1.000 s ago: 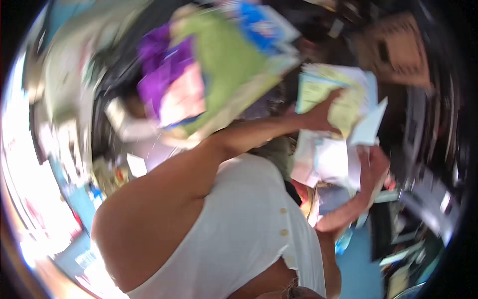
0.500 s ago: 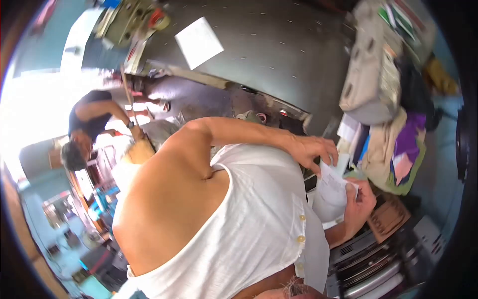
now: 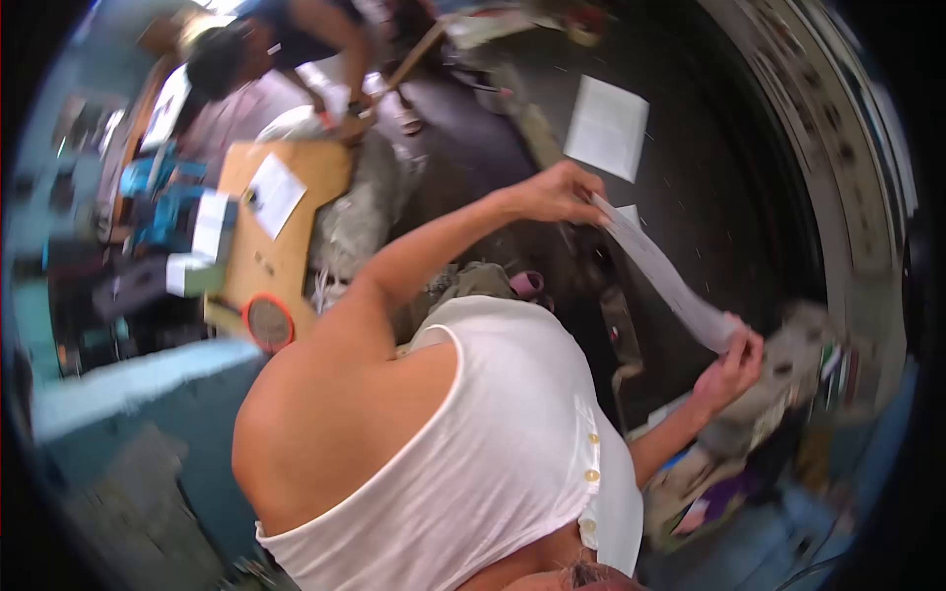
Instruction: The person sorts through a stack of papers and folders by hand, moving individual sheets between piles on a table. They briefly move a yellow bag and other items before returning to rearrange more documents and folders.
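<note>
A white sheet of paper (image 3: pixel 670 281) with faint print stretches between my two hands, bowed and seen nearly edge-on. My left hand (image 3: pixel 562 194) pinches its upper end, with the fingers closed on the edge. At the lower right end, my right hand (image 3: pixel 731 366) grips the other edge between thumb and fingers. Beneath the held sheet is a dark tabletop (image 3: pixel 729 187) with small pale marks. Another white sheet (image 3: pixel 608 128) lies flat on it, just beyond my left hand.
To the left stands a wooden table (image 3: pixel 286 172) with papers and a round orange-rimmed object (image 3: pixel 268 322). Behind it a person (image 3: pixel 315 39) bends over, holding a stick-like handle. Piled cloth (image 3: pixel 705 502) lies at lower right. A long pale rail (image 3: pixel 838 148) borders the dark table.
The view has turned to the right. Both hands have moved away from my body and apart, out over the dark table, with the paper now drawn out between them.
</note>
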`<state>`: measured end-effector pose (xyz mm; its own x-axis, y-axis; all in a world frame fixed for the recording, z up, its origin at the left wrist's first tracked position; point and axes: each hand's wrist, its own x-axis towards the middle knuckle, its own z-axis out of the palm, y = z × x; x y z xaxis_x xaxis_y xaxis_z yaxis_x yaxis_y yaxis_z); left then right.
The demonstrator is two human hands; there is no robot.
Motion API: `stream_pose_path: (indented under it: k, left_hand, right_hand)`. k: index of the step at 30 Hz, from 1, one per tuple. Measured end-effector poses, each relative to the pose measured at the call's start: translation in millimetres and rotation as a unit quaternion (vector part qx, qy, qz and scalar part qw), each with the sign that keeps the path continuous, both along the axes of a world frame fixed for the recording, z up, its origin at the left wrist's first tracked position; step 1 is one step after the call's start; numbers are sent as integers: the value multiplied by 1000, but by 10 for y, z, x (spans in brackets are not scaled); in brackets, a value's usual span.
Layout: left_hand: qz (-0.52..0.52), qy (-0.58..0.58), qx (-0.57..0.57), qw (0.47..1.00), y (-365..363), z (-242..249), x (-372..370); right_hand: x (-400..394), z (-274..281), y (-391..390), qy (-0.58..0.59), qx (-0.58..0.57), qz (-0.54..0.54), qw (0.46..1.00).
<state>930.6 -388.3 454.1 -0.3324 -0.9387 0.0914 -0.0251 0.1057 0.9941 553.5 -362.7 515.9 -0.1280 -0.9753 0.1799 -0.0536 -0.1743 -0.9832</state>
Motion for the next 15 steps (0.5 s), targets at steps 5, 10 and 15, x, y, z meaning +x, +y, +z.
stream_pose_path:
  k: [5,10,15]
  left_hand:
    - [175,53,44,982,482,-127,269]
    - [332,-70,38,940,1117,-129,452]
    - [481,-13,52,875,1712,-377,689]
  right_hand:
    - [535,-448,-166,11,-18,175,984]
    - [954,-924,-180,63,56,217,973]
    - [1569,-872,-210,89,52,301,948]
